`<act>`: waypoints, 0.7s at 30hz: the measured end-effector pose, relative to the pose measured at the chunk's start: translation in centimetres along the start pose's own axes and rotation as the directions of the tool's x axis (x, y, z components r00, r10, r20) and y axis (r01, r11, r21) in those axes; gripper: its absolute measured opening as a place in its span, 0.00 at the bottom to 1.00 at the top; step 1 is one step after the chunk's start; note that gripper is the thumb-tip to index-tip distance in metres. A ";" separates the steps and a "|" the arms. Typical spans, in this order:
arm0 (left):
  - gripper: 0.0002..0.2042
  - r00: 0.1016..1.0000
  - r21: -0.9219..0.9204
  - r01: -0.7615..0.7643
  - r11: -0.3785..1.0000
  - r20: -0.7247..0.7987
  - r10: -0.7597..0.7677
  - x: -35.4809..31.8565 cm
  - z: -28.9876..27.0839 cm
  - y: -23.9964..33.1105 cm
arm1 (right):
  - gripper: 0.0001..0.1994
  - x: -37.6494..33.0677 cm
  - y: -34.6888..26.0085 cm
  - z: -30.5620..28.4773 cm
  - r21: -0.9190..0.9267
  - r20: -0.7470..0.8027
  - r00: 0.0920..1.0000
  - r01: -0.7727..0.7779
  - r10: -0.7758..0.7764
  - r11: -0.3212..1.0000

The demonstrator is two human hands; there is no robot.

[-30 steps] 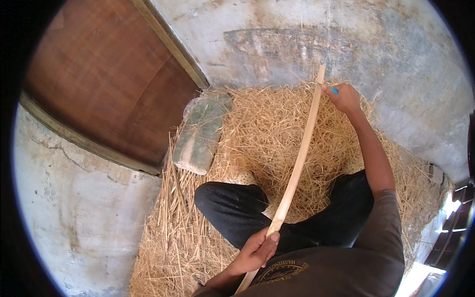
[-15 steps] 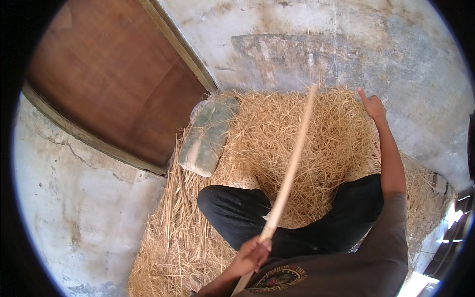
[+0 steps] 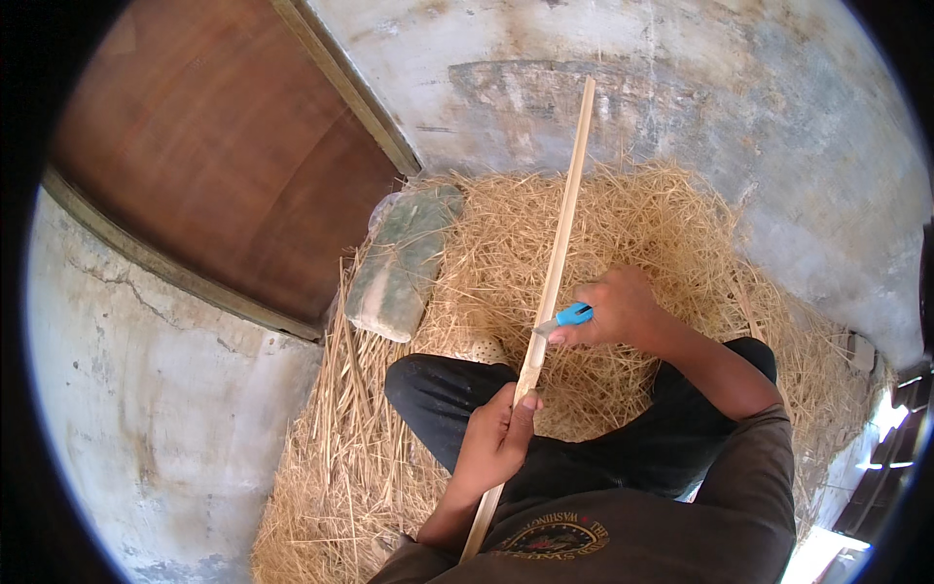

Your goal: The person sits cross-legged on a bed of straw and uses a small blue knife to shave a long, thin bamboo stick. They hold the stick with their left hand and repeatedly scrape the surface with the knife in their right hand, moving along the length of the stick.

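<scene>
One long, pale wooden strip (image 3: 562, 234), gripped by the left hand (image 3: 496, 438), meets a grey-bladed, blue-handled knife (image 3: 574, 313) gripped by the right hand (image 3: 615, 306); apparent shaving next needs steady bracing.

Bright, diffuse daylight; shadows soft. Strongest light at lower right, where gaps (image 3: 822, 547) burn out to pure white. Pale strip (image 3: 559, 248) reads bright against the straw (image 3: 671, 219). Dark trousers (image 3: 584, 472) lose detail in their folds. Brown door (image 3: 224, 165) dimmer, rather soft. Fisheye bends the door frame (image 3: 175, 263); corners black, rim fringed bluish.
</scene>
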State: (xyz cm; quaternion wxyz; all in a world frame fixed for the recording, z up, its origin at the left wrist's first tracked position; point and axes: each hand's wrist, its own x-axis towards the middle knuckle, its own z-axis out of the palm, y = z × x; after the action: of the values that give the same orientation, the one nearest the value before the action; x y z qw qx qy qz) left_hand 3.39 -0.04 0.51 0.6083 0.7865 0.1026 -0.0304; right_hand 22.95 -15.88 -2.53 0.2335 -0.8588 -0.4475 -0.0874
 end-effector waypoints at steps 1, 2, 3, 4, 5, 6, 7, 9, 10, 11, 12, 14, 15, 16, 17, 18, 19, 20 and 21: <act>0.11 1.000 0.034 -0.005 0.999 -0.023 0.006 0.0 0.0 0.3 | 0.38 0.1 0.3 0.4 -0.009 -0.078 0.995 0.055 -0.056 0.998; 0.11 0.999 0.068 -0.009 0.998 -0.045 0.012 -0.1 -0.1 0.5 | 0.38 0.2 0.6 0.7 -0.040 -0.084 0.995 0.058 -0.062 0.997; 0.11 0.998 0.085 -0.013 0.996 -0.057 0.018 -0.1 -0.2 0.6 | 0.37 0.6 0.4 0.7 -0.066 -0.092 0.993 0.065 -0.071 0.996; 0.10 0.997 0.103 -0.017 0.995 -0.067 0.024 -0.1 -0.3 0.7 | 0.37 0.9 0.4 0.8 -0.093 -0.100 0.992 0.070 -0.079 0.993; 0.10 0.997 0.120 -0.020 0.993 -0.077 0.030 -0.1 -0.4 0.7 | 0.36 1.2 0.4 0.8 -0.099 -0.107 0.990 0.082 -0.092 0.992; 0.10 0.995 0.134 -0.037 0.990 -0.082 0.049 -0.2 -0.5 0.6 | 0.36 1.3 0.4 0.8 -0.104 -0.113 0.988 0.091 -0.103 0.990; 0.10 0.994 0.149 -0.054 0.987 -0.086 0.068 -0.1 -0.6 0.5 | 0.35 1.5 0.4 0.9 -0.109 -0.120 0.986 0.100 -0.113 0.989; 0.10 0.994 0.151 -0.066 0.986 -0.076 0.078 -0.2 -0.7 0.1 | 0.36 2.5 2.0 1.4 -0.136 -0.187 0.982 -0.028 0.002 0.990; 0.10 0.996 0.132 -0.059 0.989 -0.058 0.068 -0.5 -0.5 -0.2 | 0.36 2.8 3.2 1.5 -0.151 -0.217 0.974 -0.098 0.064 0.984; 0.10 0.998 0.113 -0.052 0.992 -0.041 0.057 -0.8 -0.2 -0.5 | 0.36 3.1 4.5 1.4 -0.102 -0.179 0.966 -0.207 0.186 0.973; 0.10 0.999 0.099 -0.032 0.995 -0.014 0.034 -1.0 0.1 -0.7 | 0.37 3.4 6.2 1.1 -0.059 -0.138 0.943 -0.313 0.302 0.948; 0.10 0.999 0.081 0.012 0.997 0.032 -0.014 -1.5 0.7 -1.1 | 0.38 3.8 8.6 0.6 -0.063 -0.091 0.884 -0.465 0.459 0.883; 0.08 0.999 0.082 0.008 0.997 0.043 -0.011 -1.7 0.8 -1.0 | 0.38 3.9 9.7 0.5 -0.110 -0.089 0.857 -0.515 0.508 0.850; 0.08 0.998 0.115 -0.005 0.993 0.061 -0.002 -2.0 0.9 -0.9 | 0.39 3.8 10.7 0.1 -0.159 -0.091 0.825 -0.565 0.558 0.810; 0.07 0.997 0.147 -0.018 0.989 0.079 0.006 -2.5 0.8 -0.9 | 0.39 3.8 12.1 -0.4 -0.138 -0.098 0.792 -0.610 0.602 0.780; 0.07 0.995 0.181 -0.032 0.983 0.097 0.015 -2.8 0.9 -0.7 | 0.40 3.9 13.5 -0.8 -0.115 -0.104 0.758 -0.653 0.644 0.749; 0.07 0.994 0.190 -0.035 0.981 0.112 0.014 -3.2 0.8 -0.5 | 0.41 3.9 14.5 -1.2 -0.088 -0.109 0.723 -0.690 0.682 0.718; 0.06 0.992 0.199 -0.038 0.979 0.128 0.013 -3.6 0.8 -0.2 | 0.40 3.8 15.3 -1.5 -0.102 -0.103 0.702 -0.712 0.704 0.695; 0.06 0.990 0.212 -0.040 0.976 0.138 0.011 -4.0 0.8 -0.1 | 0.39 3.8 15.8 -2.0 -0.110 -0.097 0.684 -0.729 0.723 0.675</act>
State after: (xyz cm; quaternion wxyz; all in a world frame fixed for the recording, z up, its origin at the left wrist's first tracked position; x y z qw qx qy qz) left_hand -0.42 -1.26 0.94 0.5259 0.8448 0.0468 -0.0870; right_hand 38.05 -21.85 -4.52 0.1983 -0.9777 -0.0572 -0.0384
